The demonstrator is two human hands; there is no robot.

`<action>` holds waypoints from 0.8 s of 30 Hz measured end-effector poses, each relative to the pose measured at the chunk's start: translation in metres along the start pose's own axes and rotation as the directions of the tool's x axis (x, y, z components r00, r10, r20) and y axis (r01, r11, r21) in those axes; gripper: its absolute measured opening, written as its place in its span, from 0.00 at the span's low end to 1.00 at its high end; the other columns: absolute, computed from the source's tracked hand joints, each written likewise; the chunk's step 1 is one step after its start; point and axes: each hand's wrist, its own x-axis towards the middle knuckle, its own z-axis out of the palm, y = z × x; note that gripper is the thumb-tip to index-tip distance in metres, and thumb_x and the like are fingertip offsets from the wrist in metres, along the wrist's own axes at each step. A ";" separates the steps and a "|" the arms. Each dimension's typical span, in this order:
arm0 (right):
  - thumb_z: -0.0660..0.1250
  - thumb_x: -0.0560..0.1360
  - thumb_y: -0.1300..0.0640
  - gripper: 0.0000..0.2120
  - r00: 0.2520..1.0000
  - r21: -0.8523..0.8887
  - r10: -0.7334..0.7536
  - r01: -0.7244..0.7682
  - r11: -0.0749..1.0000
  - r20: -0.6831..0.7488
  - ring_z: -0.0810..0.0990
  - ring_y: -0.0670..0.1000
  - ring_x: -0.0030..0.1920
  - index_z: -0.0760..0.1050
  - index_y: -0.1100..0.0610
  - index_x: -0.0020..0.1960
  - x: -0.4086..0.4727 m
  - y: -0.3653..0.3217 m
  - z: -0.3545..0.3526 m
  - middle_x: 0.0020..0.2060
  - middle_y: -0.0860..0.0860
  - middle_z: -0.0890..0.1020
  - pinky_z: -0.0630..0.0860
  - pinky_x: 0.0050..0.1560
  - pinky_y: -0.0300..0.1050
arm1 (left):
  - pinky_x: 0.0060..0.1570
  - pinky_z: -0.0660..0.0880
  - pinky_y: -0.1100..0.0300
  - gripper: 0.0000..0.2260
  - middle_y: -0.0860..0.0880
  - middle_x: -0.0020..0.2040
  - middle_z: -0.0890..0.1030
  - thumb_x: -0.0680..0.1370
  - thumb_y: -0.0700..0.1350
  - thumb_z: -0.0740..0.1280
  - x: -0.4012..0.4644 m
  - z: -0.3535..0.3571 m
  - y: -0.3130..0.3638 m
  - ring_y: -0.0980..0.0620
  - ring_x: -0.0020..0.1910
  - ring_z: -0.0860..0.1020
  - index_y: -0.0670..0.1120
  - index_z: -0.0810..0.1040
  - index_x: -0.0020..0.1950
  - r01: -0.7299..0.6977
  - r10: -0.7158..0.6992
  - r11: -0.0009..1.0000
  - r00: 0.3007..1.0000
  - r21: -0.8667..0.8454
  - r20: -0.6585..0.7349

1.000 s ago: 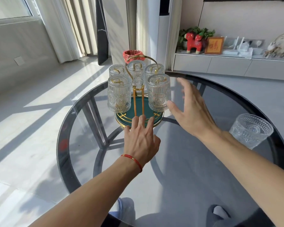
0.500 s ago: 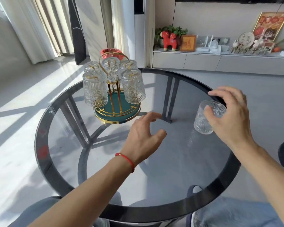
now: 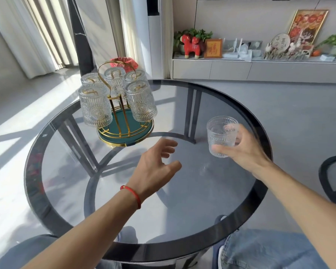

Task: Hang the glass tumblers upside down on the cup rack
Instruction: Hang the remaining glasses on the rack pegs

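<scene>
A gold wire cup rack [image 3: 122, 121] with a round green base stands at the far left of the round glass table [image 3: 182, 200]. Several ribbed glass tumblers [image 3: 95, 106] hang upside down on it. My right hand [image 3: 241, 150] grips one more ribbed tumbler [image 3: 220, 135] from its right side, mouth up, lifted slightly above the table to the right of the rack. My left hand [image 3: 156, 166] hovers over the table's middle with its fingers spread, empty, a red string on its wrist.
A dark chair [image 3: 334, 177] stands at the table's right edge. Behind the rack a red-lined bin [image 3: 124, 63] sits on the floor. A low white cabinet [image 3: 260, 68] with ornaments runs along the back wall. My knees show below the table's near rim.
My right hand swung from beside the rack to the lone tumbler at the right, closed on it and lifted it. My left hand drew back from the rack's base.
</scene>
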 end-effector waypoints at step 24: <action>0.76 0.73 0.46 0.30 0.912 0.607 -0.115 -0.164 0.778 0.393 0.82 0.62 0.64 0.75 0.56 0.71 -0.009 -0.130 0.072 0.62 0.59 0.84 0.84 0.51 0.51 | 0.53 0.83 0.48 0.19 0.60 0.58 0.82 0.77 0.64 0.60 0.017 -0.060 -0.008 0.63 0.56 0.80 0.58 0.78 0.64 0.054 -0.131 0.883 0.982 -0.467 -0.135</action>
